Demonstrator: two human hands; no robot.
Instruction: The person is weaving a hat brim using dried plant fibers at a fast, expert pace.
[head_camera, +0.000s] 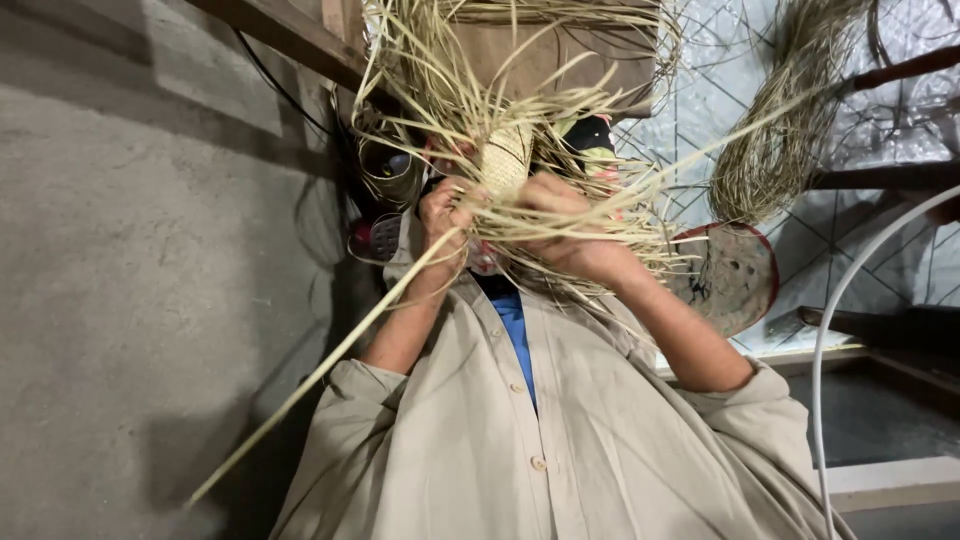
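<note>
A long loose strand (330, 370) trailed down from the left hand (445, 215), closed on straw. The woven straw piece (505, 160) sat between both hands, mid-plait it seemed; next, crossing one strand cleanly. The right hand (565, 225) pinched strands, fingertips hidden among them

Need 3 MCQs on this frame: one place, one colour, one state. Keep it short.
1. Where is the woven strip?
A on the floor
B just above the right hand and left hand
C on the white pipe

2. What colour is the undershirt beneath the beige shirt?
A red
B green
C blue

3. What state are the hands in?
A both closed on straw strands
B both open and empty
C one flat on the wall

Answers: 1 B, the strip rises between the raised hands. 2 C, blue shows at the open collar. 3 A, both hands curl round strands.
</note>
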